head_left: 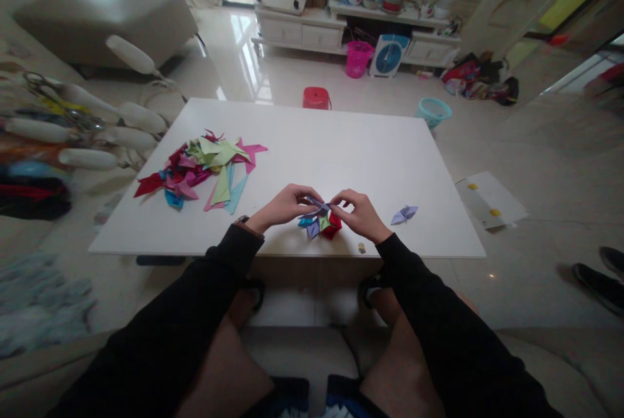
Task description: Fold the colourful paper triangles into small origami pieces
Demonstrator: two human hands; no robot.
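Both of my hands meet over the front of the white table [336,151]. My left hand [287,203] and my right hand [358,210] pinch a purple folded paper piece [319,206] between their fingertips. Just under it is a joined cluster of folded paper [312,228] in blue, purple, green and red; whether the purple piece is attached to it I cannot tell. To the right of my right hand lies a separate lilac folded paper piece [404,214]. A heap of folded papers [209,164] in red, pink, green and blue covers the table's left side.
A small cartoon sticker [361,248] is on the table's front edge. Beyond the far edge stand a red stool [316,98] and a light-blue basket [433,111]. White lamp arms [127,119] reach close to the table's left side. A white sheet [491,200] lies at the right.
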